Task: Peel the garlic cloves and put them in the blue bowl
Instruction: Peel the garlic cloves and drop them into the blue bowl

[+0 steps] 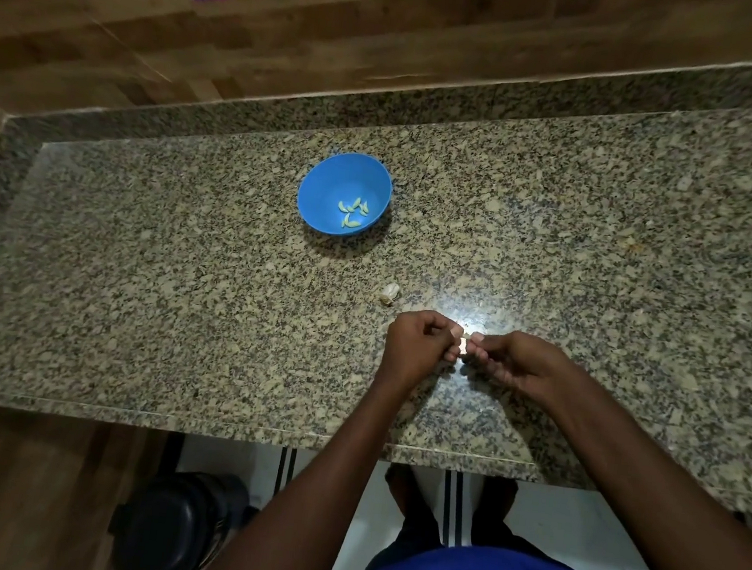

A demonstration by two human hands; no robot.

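Note:
A blue bowl [314,188] stands on the granite counter, with several pale peeled garlic cloves [353,212] lying in its bottom. Nearer to me, my left hand [416,347] and my right hand [512,362] meet fingertip to fingertip above the counter. Both pinch one small garlic clove [464,342], mostly hidden by my fingers. A loose piece of unpeeled garlic [389,292] lies on the counter just beyond my left hand, between it and the bowl.
The speckled granite counter [179,287] runs left to right, with a raised back ledge [383,109] and wooden wall behind. Its front edge [211,420] is close to my body. A dark round container [182,524] sits on the floor at lower left.

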